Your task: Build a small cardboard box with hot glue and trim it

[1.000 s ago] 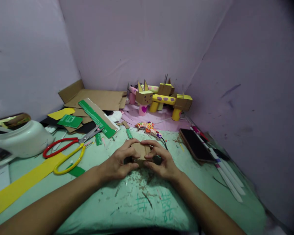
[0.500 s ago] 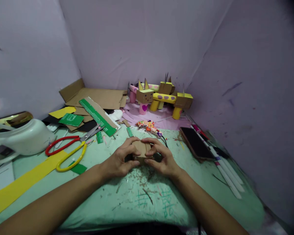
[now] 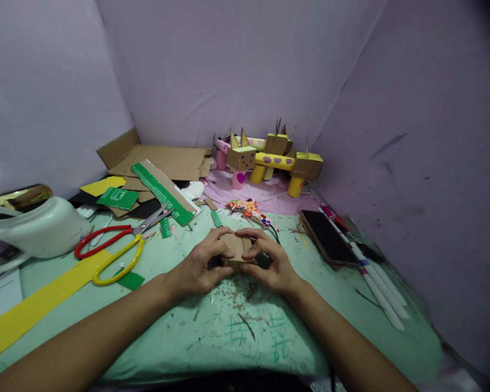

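Pale lilac walls (image 3: 237,60), smudged in places, enclose a tabletop (image 3: 179,348) covered in light green sheeting. At the back left lies a large, flat brown cardboard sheet (image 3: 167,161) with one flap raised. A long yellow paper strip (image 3: 36,310) stretches along the left, near a rounded white vessel (image 3: 57,228) with a handle. At the back stand a pink-legged animal figure (image 3: 242,159) with a brown box head and pointed ears, and a yellow tube-bodied animal figure (image 3: 274,161) with purple spots. A green-printed cardboard strip (image 3: 163,193) slants in front of the sheet; open scissors (image 3: 136,231), with one red and one yellow handle loop, lie near its lower end.

At the middle, the person's left grip (image 3: 204,264) and right grip (image 3: 269,264), both bare hands, face each other, thumbs and fingertips pinching opposite sides of one thing. To their right lies a dark-screened phone (image 3: 329,237). The thing pinched is a small brown cardboard box (image 3: 237,247), top face up; whether it touches the tabletop is hidden. Tiny brown crumbs (image 3: 249,291) are scattered just in front.
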Demonstrator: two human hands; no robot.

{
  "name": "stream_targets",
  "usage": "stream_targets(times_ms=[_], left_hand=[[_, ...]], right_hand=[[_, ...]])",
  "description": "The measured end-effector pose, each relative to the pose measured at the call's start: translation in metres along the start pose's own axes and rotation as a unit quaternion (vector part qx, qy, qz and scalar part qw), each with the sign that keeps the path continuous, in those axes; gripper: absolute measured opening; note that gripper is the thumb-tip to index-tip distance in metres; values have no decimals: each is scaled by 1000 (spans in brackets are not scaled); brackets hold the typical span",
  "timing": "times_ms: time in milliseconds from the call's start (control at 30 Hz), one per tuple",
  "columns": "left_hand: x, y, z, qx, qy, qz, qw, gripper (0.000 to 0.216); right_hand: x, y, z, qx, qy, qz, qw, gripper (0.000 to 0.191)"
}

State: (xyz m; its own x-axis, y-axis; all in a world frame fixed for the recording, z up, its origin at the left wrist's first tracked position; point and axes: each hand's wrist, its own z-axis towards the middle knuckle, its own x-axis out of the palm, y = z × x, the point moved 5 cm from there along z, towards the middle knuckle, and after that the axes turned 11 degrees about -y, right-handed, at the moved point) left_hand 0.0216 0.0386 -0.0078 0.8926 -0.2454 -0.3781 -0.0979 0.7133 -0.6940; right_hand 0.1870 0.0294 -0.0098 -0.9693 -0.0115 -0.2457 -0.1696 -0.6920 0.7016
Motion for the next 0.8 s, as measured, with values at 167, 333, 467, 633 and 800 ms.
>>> stream_targets(times_ms=[167,333,467,633,800], left_hand=[[1,1,0,0,4,4,1000,16],[0,1,1,4,1,5,1000,18],[1,1,1,-5,7,5,1000,17],[1,1,0,-9,9,1,1000,16],[1,0,0,-5,9,0,1000,14]], right_hand=[[0,-2,0,5,4,0,1000,13],[0,-2,0,6,2,6,1000,14],[0,-1,0,5,-2,5,1000,13],[0,-2,0,5,0,8,1000,13],[0,-3,0,8,2,9,1000,13]])
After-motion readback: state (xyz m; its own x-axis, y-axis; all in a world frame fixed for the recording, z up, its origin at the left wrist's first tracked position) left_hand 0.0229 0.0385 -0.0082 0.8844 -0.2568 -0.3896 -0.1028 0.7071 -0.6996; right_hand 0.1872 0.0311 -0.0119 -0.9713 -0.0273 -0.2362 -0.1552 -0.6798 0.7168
